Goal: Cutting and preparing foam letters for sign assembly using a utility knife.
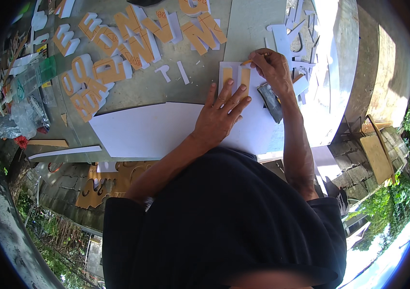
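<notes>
On the white sheet (142, 127) lies a brown letter-like piece, of which two upright strips (245, 77) show; the rest is under my fingers. My left hand (220, 113) lies flat with its fingers spread, pressing on the lower part of this piece. My right hand (272, 70) is closed in a pinch round a thin yellow-orange pencil (247, 62), its tip at the top of the right strip. A dark grey block-like thing (271, 102) lies on the sheet beside my right wrist.
Several brown-faced letters with white sides (111, 70) stand at the far left of the table (142, 91). White offcuts (282, 41) pile up at the far right. Plastic bags (24, 118) lie at the left edge. Brown cut-out boards (94, 188) are below the near edge.
</notes>
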Demonstrator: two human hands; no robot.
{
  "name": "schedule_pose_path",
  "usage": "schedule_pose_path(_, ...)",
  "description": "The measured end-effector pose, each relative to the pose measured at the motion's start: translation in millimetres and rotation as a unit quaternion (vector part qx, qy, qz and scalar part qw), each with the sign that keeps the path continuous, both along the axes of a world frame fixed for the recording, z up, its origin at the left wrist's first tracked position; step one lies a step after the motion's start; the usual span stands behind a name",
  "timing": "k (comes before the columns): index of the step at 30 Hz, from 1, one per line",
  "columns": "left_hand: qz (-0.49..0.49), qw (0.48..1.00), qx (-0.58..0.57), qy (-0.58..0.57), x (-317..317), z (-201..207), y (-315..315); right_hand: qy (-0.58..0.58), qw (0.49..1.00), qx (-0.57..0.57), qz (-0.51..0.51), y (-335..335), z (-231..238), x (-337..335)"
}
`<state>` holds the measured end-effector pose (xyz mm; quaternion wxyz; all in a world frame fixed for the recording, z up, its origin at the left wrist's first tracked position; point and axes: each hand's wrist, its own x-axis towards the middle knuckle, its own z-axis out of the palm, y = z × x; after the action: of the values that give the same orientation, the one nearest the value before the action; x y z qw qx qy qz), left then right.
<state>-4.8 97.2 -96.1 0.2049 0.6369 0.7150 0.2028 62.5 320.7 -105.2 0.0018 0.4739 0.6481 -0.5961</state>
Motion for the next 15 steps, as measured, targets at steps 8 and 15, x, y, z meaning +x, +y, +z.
schedule_pose_path(8,0.000,1.000,-0.001,0.002,-1.5,0.5,0.2,0.003,0.999,0.025,-0.042,3.6,29.5,2.8)
schedule_pose_path(15,0.002,1.000,-0.003,-0.005,-1.4,2.1,1.8,0.076,0.988,0.064,0.120,-4.7,6.9,-15.2)
